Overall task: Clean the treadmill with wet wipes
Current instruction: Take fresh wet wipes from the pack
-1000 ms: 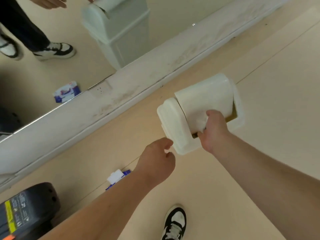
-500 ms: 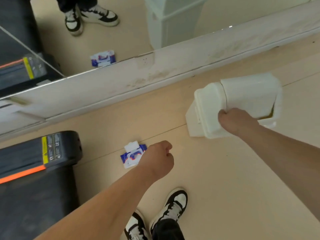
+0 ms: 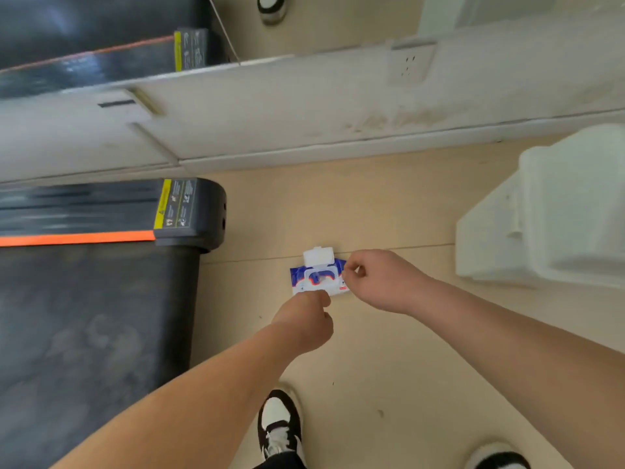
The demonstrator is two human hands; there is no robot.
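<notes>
The wet wipes pack [image 3: 316, 277] lies flat on the beige floor [image 3: 389, 360], just right of the treadmill [image 3: 94, 319] rear end, with its white flip lid [image 3: 318, 256] open. The left hand [image 3: 304, 321] is loosely fisted, fingers curled in, above the near edge of the pack; contact cannot be determined. The right hand [image 3: 382, 280] is also curled, thumb and forefinger pinched together at the right edge of the pack. A white swing-lid bin [image 3: 548, 211] stands to the right, near the wall [image 3: 304, 106]. One black-and-white shoe [image 3: 279, 428] is visible below the forearms.
</notes>
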